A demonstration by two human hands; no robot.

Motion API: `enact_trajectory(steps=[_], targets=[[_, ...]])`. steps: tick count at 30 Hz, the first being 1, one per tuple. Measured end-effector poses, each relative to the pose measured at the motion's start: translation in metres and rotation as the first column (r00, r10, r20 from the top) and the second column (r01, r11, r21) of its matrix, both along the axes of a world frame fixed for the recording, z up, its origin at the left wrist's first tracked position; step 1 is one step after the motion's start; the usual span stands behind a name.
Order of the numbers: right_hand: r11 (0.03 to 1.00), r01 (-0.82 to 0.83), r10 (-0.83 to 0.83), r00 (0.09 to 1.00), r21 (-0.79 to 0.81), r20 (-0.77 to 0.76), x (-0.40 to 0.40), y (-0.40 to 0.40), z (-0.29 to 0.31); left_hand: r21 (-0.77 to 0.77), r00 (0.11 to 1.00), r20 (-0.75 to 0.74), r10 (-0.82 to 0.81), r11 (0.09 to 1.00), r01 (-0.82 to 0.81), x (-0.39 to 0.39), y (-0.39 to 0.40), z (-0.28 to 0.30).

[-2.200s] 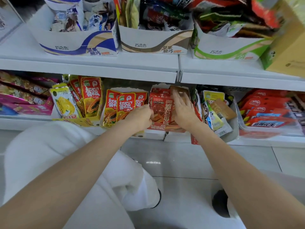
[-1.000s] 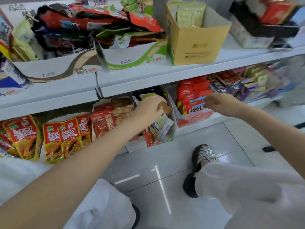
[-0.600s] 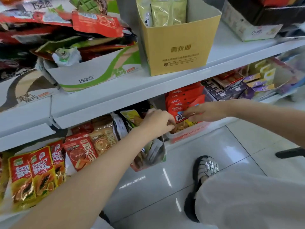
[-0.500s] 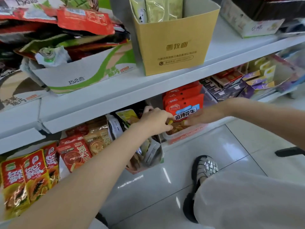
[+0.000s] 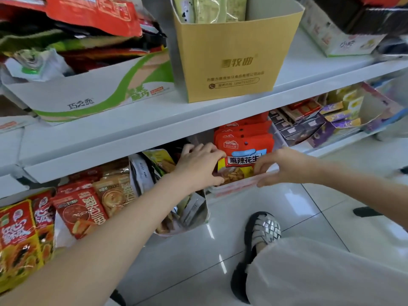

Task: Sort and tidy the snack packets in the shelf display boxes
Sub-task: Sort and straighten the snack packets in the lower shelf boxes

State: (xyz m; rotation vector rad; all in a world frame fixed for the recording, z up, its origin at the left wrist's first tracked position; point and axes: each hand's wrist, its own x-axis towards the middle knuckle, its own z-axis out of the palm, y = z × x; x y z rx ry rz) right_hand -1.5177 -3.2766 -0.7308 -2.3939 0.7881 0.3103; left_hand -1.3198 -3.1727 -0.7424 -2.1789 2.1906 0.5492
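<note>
Head view. The left hand (image 5: 199,165) and the right hand (image 5: 284,166) grip opposite edges of the front red peanut packet (image 5: 242,159): the left hand's fingers curl over its left edge, and the right hand pinches its right edge between thumb and fingertips. That packet stands upright at the front of a clear plastic tray (image 5: 234,187) on the lower shelf. Directly behind it in the same tray stands a row of matching red packets (image 5: 244,127).

Just left of the left hand, a silver-walled display box (image 5: 198,212) holds a disordered mix of packets, some tilted. Further left of that hand, red and tan snack packets (image 5: 80,208) stand upright; their container cannot be made out.

Beyond the right hand, to its right, an open box (image 5: 384,111) holds purple and yellow packets; dark cartons (image 5: 295,129) lie between it and the tray.

Above both hands, on the upper shelf (image 5: 154,127), a yellow cardboard box (image 5: 234,60) holds pale green packets. Left of it, a white and green display box (image 5: 92,93) is heaped with loose packets.
</note>
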Motion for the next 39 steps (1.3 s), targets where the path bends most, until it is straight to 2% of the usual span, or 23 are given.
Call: enact_trajectory(steps=[2, 4, 6, 9, 12, 16, 21, 26, 28, 32, 34, 36, 39], targets=[[0.987, 0.130, -0.107, 0.970, -0.096, 0.217, -0.011, -0.005, 0.015, -0.122, 0.987, -0.135, 0.089, 0.987, -0.105, -0.001, 0.004, -0.001], [0.940, 0.189, -0.093, 0.943, -0.283, 0.321, -0.013, -0.010, 0.023, -0.177, 0.934, -0.313, 0.174, 0.955, -0.238, -0.001, 0.006, 0.000], [0.921, 0.126, -0.013, 0.955, -0.369, 0.296, -0.006, -0.010, 0.021, -0.140, 0.879, -0.424, 0.219, 0.943, -0.302, 0.001, 0.005, 0.003], [0.932, 0.052, 0.025, 0.978, -0.357, 0.206, 0.006, -0.003, 0.009, -0.071, 0.854, -0.470, 0.223, 0.955, -0.288, 0.008, 0.005, 0.007], [0.903, 0.021, 0.055, 0.985, -0.430, 0.162, 0.009, -0.002, 0.004, 0.005, 0.867, -0.453, 0.209, 0.973, -0.232, 0.013, 0.003, 0.013], [0.801, -0.041, 0.249, 0.930, -0.597, 0.271, -0.002, 0.000, 0.003, 0.048, 0.901, -0.396, 0.178, 0.984, -0.173, 0.012, 0.003, 0.014], [0.737, -0.058, 0.381, 0.858, -0.674, 0.343, -0.010, 0.008, 0.007, -0.053, 0.918, -0.356, 0.175, 0.977, -0.207, 0.010, 0.006, 0.008], [0.734, 0.044, 0.316, 0.861, -0.678, 0.398, -0.034, -0.004, 0.044, -0.304, 0.896, -0.421, 0.138, 0.910, -0.283, 0.012, 0.017, 0.011], [0.745, 0.077, 0.272, 0.872, -0.663, 0.407, -0.047, -0.007, 0.058, -0.285, 0.910, -0.401, 0.104, 0.930, -0.232, 0.010, 0.017, 0.014], [0.736, 0.218, 0.143, 0.875, -0.641, 0.462, -0.067, -0.009, 0.072, -0.087, 0.960, -0.274, 0.057, 0.993, -0.084, -0.004, 0.003, 0.014], [0.726, 0.297, 0.107, 0.842, -0.620, 0.528, -0.071, -0.010, 0.076, -0.033, 0.989, -0.144, 0.021, 0.999, -0.026, -0.013, -0.008, 0.013], [0.724, 0.308, 0.116, 0.828, -0.617, 0.549, -0.073, -0.010, 0.077, -0.113, 0.996, -0.047, 0.076, 0.990, -0.081, -0.018, -0.015, 0.010], [0.721, 0.252, 0.176, 0.834, -0.645, 0.523, -0.078, -0.011, 0.073, -0.277, 0.978, -0.096, 0.187, 0.939, -0.207, -0.023, -0.018, 0.007]])
